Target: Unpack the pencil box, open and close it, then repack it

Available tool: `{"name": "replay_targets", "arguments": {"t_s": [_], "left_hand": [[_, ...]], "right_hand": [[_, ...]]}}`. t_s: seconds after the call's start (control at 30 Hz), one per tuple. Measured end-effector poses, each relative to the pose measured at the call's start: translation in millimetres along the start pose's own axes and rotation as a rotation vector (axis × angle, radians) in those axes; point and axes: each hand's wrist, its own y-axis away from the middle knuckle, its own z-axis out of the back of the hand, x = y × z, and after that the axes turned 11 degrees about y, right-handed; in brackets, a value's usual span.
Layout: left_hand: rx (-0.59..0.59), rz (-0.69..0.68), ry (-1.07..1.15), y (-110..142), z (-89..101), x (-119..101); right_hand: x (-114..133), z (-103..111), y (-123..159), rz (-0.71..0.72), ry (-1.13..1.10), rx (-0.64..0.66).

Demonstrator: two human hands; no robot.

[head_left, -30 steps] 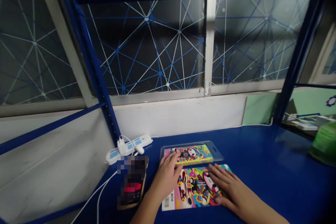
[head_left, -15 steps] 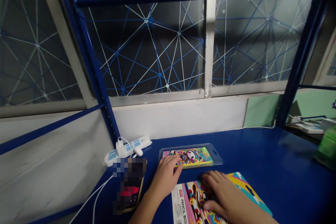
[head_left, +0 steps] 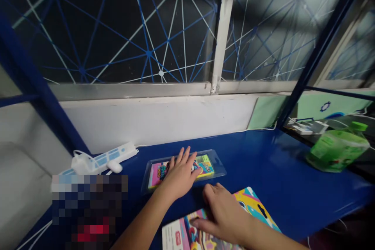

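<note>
Left hand (head_left: pixel 180 174) lies over the printed box (head_left: pixel 207 166) in its clear plastic tray (head_left: pixel 219 165), grip open with fingers extended and spread; the tray sits on the blue counter (head_left: pixel 263 160), toward the wall side. Right hand (head_left: pixel 230 215) is over the colourful printed card (head_left: pixel 191 236), which lies nearer the wearer and apart from the tray; its fingers are bent and its thumb is over the card face, but cannot tell whether the grip is closed on it. White power strip (head_left: pixel 108 160) stands to the tray's left.
</note>
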Motion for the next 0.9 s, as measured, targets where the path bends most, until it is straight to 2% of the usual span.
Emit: {"name": "replay_targets", "arguments": {"t_s": [0.1,0.23,0.37,0.47,0.6,0.73,0.9], "left_hand": [[0.046,-0.001,-0.037,-2.9,-2.1,2.0],[0.108,-0.022,-0.090,3.8,1.6,2.0],[0.136,-0.038,-0.083,11.6,5.5,-0.4],[0.142,-0.062,-0.103,13.2,5.2,1.7],[0.166,-0.118,-0.163,10.0,2.6,10.3],[0.165,-0.185,-0.265,5.8,-2.5,18.6],[0.080,-0.287,-0.407,6.1,-12.8,27.5]], "right_hand": [[-30.7,13.0,4.1,0.007,-0.046,0.056],[-97.2,30.7,11.6,-0.018,-0.237,0.188],[-166.4,34.6,8.0,-0.223,-0.424,0.228],[-201.2,29.9,-9.1,-0.275,-0.517,0.340],[-223.7,22.1,-37.2,-0.216,-0.543,0.477],[-234.2,16.5,-51.5,-0.211,-0.489,0.484],[-238.7,11.3,-50.4,-0.269,-0.413,0.482]]}}
